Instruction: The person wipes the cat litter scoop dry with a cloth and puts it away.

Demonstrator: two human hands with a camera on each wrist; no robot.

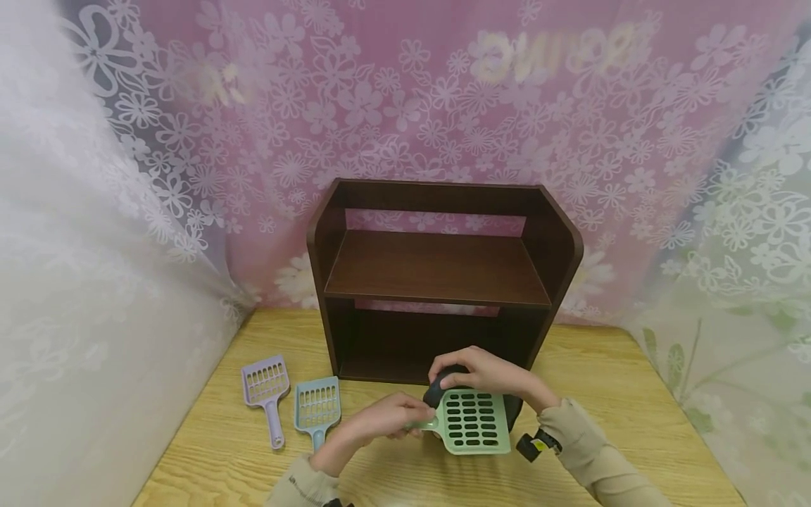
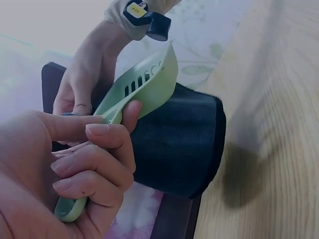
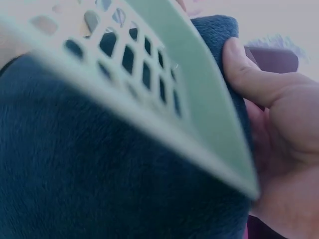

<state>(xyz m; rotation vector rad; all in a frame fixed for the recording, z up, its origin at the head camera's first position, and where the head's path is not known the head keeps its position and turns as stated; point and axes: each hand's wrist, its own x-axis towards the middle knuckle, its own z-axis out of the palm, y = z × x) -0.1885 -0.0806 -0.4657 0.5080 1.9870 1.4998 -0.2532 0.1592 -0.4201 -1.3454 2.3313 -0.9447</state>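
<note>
My left hand [image 1: 389, 415] grips the handle of a pale green slotted litter scoop [image 1: 503, 429]. Its fingers curl round that handle in the left wrist view, where the handle's end [image 2: 70, 210] shows below the palm. A dark blue plush cloth [image 1: 434, 396] is held in my right hand [image 1: 484, 370], with the thumb on one face and the other fingers partly hidden. In the right wrist view, the cloth [image 3: 99, 164] hangs wide behind the scoop's pan [image 3: 199, 94]. From this angle I cannot tell whether cloth and pan touch.
A dark brown two-tier shelf [image 1: 437, 264] stands at the back of the wooden table [image 1: 570, 436]. To the left lie a purple slotted scoop [image 1: 272, 419] and a blue slotted scoop [image 1: 317, 424], the latter's handle partly behind my left forearm. Floral curtains [image 1: 405, 105] surround the table.
</note>
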